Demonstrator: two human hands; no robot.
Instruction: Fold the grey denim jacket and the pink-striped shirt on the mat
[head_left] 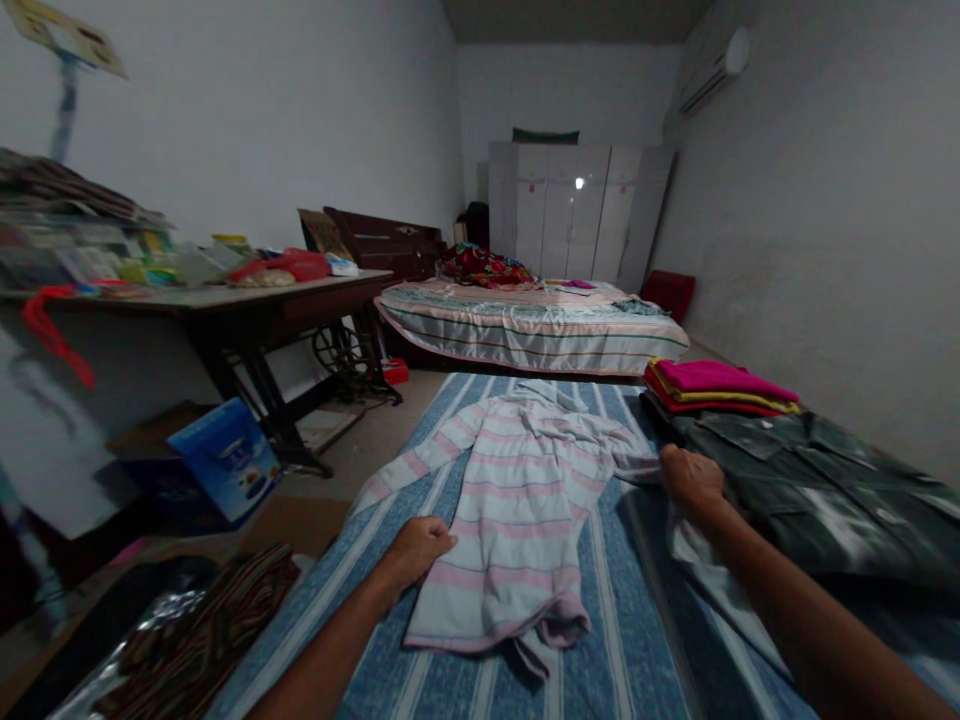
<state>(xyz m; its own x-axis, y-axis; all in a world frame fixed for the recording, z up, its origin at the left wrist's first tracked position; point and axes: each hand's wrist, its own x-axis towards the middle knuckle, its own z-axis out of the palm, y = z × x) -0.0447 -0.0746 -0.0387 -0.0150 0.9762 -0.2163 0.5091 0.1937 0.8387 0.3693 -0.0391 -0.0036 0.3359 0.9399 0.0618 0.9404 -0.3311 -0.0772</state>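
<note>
A white and pink striped long-sleeved shirt point(517, 500) lies spread on a blue striped bed cover point(611, 600), its collar pointing away from me. One sleeve reaches out to the left; its lower hem is bunched up at the right corner. At the shirt's left side edge, my left hand point(416, 550) is closed, its thumb over the cloth and the other fingers mostly hidden. My right hand point(691, 478) makes a fist around the end of the right sleeve, which is pulled out sideways towards the dark green jacket point(817, 490).
Folded pink, yellow and red clothes point(720, 385) are stacked at the right, behind the jacket. A second bed point(525, 320) stands beyond. Along the left wall is a cluttered sewing-machine table point(285, 295), with a blue box point(225, 460) below it. Striped fabric point(217, 630) lies at lower left.
</note>
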